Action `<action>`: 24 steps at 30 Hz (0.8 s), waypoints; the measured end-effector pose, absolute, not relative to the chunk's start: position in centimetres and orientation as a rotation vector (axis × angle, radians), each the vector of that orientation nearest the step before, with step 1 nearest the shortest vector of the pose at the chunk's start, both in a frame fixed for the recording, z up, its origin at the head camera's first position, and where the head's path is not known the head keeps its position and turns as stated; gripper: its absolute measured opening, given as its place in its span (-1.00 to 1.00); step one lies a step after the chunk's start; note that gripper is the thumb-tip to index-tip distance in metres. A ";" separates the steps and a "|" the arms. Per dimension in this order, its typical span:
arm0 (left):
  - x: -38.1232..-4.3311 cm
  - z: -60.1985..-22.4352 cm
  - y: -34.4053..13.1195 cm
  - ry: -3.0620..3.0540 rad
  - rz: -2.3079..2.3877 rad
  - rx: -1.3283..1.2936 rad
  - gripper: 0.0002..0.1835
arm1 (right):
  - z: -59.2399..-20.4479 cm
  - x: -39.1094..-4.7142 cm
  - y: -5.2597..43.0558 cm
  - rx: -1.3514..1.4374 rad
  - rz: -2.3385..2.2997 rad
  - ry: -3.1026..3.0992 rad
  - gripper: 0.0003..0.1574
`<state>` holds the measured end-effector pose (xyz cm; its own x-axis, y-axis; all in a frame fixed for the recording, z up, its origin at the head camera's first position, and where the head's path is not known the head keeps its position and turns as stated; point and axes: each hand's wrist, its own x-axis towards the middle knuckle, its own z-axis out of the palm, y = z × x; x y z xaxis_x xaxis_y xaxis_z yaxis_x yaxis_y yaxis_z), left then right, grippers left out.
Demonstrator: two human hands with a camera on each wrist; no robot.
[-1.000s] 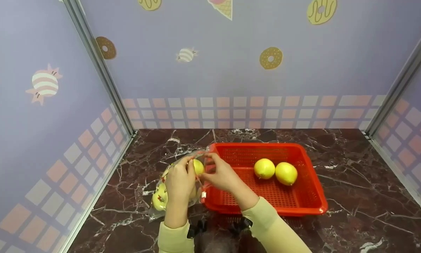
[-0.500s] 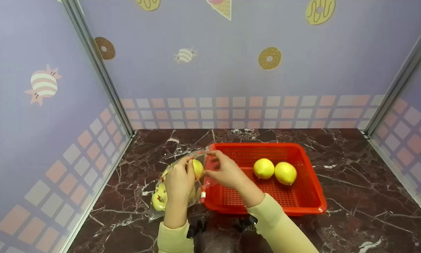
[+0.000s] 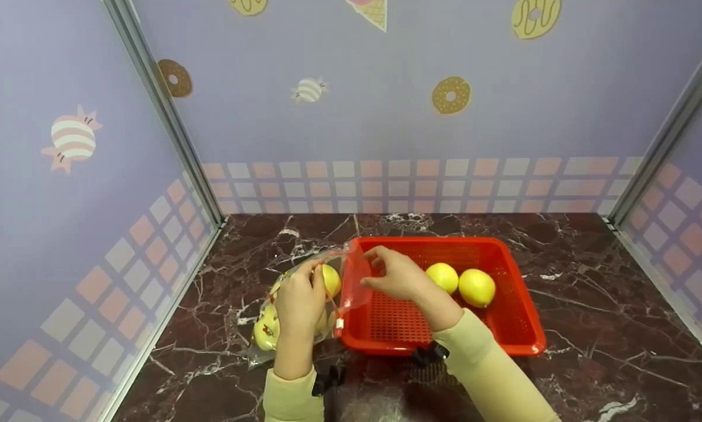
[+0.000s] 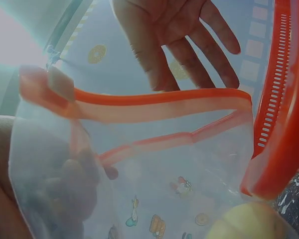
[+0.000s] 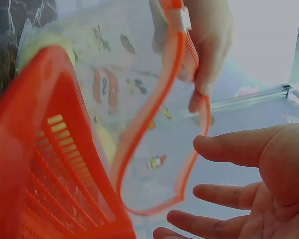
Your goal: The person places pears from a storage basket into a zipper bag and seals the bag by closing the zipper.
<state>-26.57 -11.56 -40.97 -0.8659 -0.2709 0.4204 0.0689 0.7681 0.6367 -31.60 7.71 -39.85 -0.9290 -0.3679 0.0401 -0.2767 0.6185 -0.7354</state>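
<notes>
My left hand (image 3: pixel 299 299) pinches the rim of a clear plastic zip bag (image 4: pixel 154 164) with a red-orange slider strip and small printed pictures. The bag's mouth gapes toward the basket, and several round yellow fruits (image 3: pixel 267 329) lie inside it. Just right of the mouth, over the left part of a red basket (image 3: pixel 529 316), my right hand (image 3: pixel 399 274) holds nothing. Its fingers (image 5: pixel 229 196) are spread and loosely bent in the right wrist view. Two round yellow fruits (image 3: pixel 477 288) sit in the basket, one partly behind the right hand.
The basket's left wall stands against the bag's mouth. Dark red marbled table (image 3: pixel 597 316) extends around both. Patterned panels (image 3: pixel 386 117) rise at the back and on both sides.
My right hand has drawn away from the bag's mouth, to the right over the basket, and its fingers have left the rim. The left hand and the bag have stayed put.
</notes>
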 end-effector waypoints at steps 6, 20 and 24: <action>-26.7 -41.0 -11.5 -2.471 -0.929 0.166 -0.74 | -39.5 -32.3 9.0 -0.548 -1.135 2.744 -0.36; -26.6 -41.0 -11.5 -2.449 -0.912 0.155 -0.75 | -39.6 -34.2 12.3 -0.437 -0.906 2.782 -0.17; -26.6 -41.1 -11.5 -2.443 -0.914 0.151 -0.75 | -39.7 -34.8 13.5 -0.392 -0.863 2.771 -0.13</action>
